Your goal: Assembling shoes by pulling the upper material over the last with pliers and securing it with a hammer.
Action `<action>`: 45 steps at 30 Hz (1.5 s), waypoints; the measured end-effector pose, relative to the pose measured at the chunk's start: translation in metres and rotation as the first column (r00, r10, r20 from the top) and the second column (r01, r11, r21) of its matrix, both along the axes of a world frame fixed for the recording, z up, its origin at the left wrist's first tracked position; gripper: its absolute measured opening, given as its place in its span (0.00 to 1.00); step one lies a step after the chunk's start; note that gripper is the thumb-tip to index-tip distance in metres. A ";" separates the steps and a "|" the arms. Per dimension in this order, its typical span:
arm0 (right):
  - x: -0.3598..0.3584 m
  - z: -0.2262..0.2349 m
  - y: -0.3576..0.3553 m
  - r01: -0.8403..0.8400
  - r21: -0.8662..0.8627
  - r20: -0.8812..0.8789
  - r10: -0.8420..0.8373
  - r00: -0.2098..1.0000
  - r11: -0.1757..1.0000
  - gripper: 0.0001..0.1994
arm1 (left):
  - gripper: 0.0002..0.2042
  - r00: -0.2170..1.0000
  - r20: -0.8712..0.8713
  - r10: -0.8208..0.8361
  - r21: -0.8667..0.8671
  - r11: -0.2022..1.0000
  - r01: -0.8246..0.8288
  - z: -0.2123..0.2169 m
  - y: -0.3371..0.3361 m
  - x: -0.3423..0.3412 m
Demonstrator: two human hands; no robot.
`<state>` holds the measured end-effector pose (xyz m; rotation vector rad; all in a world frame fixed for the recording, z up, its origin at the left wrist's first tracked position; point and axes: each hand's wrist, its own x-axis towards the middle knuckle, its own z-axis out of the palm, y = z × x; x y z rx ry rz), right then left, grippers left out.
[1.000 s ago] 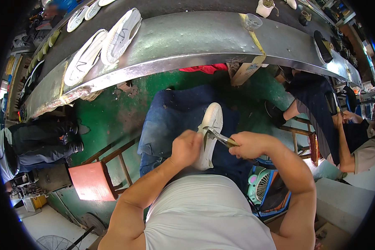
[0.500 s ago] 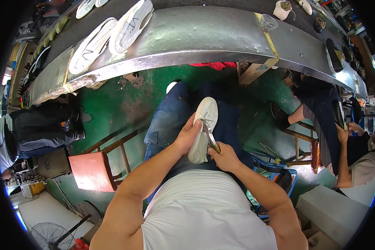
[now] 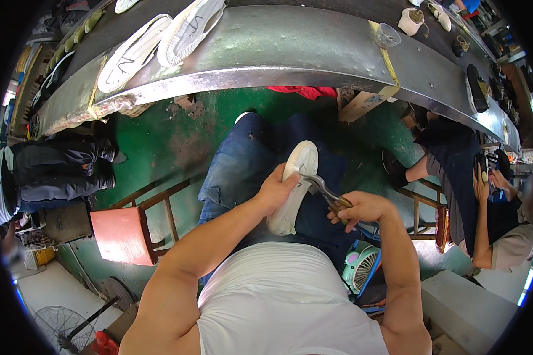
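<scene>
A white shoe (image 3: pixel 294 200) lies over my thighs, toe pointing away from me. My left hand (image 3: pixel 276 188) is closed round its left side, thumb on top. In my right hand (image 3: pixel 361 211) is a pair of pliers (image 3: pixel 321 184) with a curved metal head and brassy handles. The head of the pliers meets the shoe's upper near the left thumb, and its handles slant down to the right into my fingers. Whether the jaws pinch the upper, I cannot tell.
A metal-edged bench (image 3: pixel 290 38) runs across ahead, with two white shoes (image 3: pixel 189 32) at its left and a clear cup (image 3: pixel 387 36) at its right. A red stool (image 3: pixel 121 235) stands left, a green fan (image 3: pixel 361 266) right. A co-worker (image 3: pixel 503 219) sits at right.
My right hand has moved right and turned, swinging the pliers from lying along the shoe to slanting out across its right side. The left hand still holds the shoe.
</scene>
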<state>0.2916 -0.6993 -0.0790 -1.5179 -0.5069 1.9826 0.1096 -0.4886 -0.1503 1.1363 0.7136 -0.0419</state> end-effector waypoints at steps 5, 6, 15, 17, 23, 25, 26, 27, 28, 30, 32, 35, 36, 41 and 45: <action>-0.018 0.046 0.037 0.134 0.132 0.335 -0.171 0.927 0.982 0.16 | 0.24 0.978 -0.184 -0.101 0.131 0.983 0.127 0.031 0.007 0.005; -0.028 0.046 0.045 0.140 0.127 0.339 -0.176 0.924 0.982 0.16 | 0.24 0.978 -0.179 -0.109 0.127 0.983 0.133 0.028 0.005 0.007; -0.038 0.023 0.054 -0.133 0.211 0.754 -0.074 0.653 0.968 0.20 | 0.26 0.966 -0.187 -0.180 0.278 0.933 0.227 0.019 0.008 0.007; -0.038 0.018 0.051 -0.100 0.147 0.733 -0.041 0.679 0.984 0.20 | 0.25 0.927 -0.279 -0.253 0.222 0.922 0.318 0.024 0.014 0.009; -0.045 0.049 0.026 -0.038 -0.096 0.472 0.079 0.878 0.995 0.14 | 0.24 0.959 -0.107 -0.261 -0.143 0.959 0.245 0.016 0.038 0.004; -0.059 0.052 0.021 -0.390 0.101 0.682 0.221 0.697 0.915 0.12 | 0.24 0.950 -0.084 -0.302 -0.203 0.938 0.280 0.020 0.039 0.009; -0.068 0.045 0.017 -0.386 0.100 0.679 0.221 0.700 0.917 0.12 | 0.24 0.948 -0.086 -0.306 -0.206 0.937 0.283 0.019 0.037 0.008; -0.079 0.033 0.014 -0.421 0.135 0.787 0.161 0.595 0.897 0.13 | 0.24 0.948 -0.075 -0.310 -0.209 0.934 0.289 0.019 0.036 0.009; -0.086 0.025 0.014 -0.464 0.164 0.873 0.091 0.479 0.870 0.14 | 0.24 0.949 -0.067 -0.309 -0.210 0.934 0.289 0.019 0.036 0.009; -0.093 0.024 0.021 -0.475 0.182 0.909 0.037 0.416 0.861 0.15 | 0.24 0.951 -0.077 -0.301 -0.213 0.936 0.279 0.018 0.035 0.008; -0.095 0.036 0.034 -0.493 -0.026 0.908 0.226 0.352 0.870 0.16 | 0.24 0.954 -0.089 -0.288 -0.217 0.940 0.263 0.015 0.037 0.004; -0.096 -0.002 0.016 -0.389 0.251 0.888 -0.051 0.457 0.886 0.16 | 0.24 0.955 -0.061 -0.290 -0.167 0.946 0.277 0.004 0.039 0.006; -0.100 -0.001 0.011 -0.390 0.251 0.887 -0.049 0.459 0.886 0.16 | 0.24 0.949 -0.072 -0.307 -0.128 0.947 0.296 0.002 0.040 0.005; -0.115 0.008 -0.018 -0.324 0.015 0.873 0.146 0.466 0.946 0.13 | 0.28 0.907 -0.148 -0.395 0.235 0.877 0.420 -0.001 0.018 -0.014; -0.101 0.002 -0.023 -0.314 -0.040 0.860 0.192 0.473 0.949 0.12 | 0.39 0.928 0.002 -0.372 0.126 0.921 0.368 -0.002 -0.002 -0.054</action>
